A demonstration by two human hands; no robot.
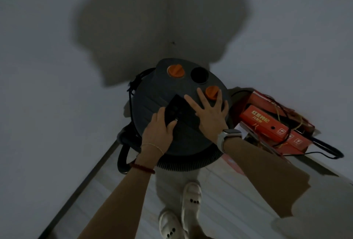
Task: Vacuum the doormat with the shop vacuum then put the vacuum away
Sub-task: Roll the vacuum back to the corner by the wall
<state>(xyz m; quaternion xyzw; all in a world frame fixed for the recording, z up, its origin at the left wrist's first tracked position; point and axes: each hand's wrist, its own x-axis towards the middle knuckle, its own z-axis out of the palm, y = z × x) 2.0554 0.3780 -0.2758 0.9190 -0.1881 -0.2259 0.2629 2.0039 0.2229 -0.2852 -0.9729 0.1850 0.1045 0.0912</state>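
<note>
Against the corner where two pale walls meet stands the dark grey, round-topped plastic shop vacuum (177, 116), both hands on its lid. The left hand (157, 133) curls around a flat black rectangular device (172, 111) lying on the lid; the right hand (210, 112) lies flat with fingers spread wide, gripping nothing, touching one orange knob.

Risks, as I judge them: pushed harder, the vacuum could roll onto the red cardboard boxes (267, 122) just beside it, or snag the black cable (324, 149) trailing there; the black device could slide off the sloped lid.

Counted: one vacuum, two orange round knobs (175, 70), one open black port (199, 75), one black ribbed hose (124, 149), two white slippers (191, 194). No doormat is visible.
</note>
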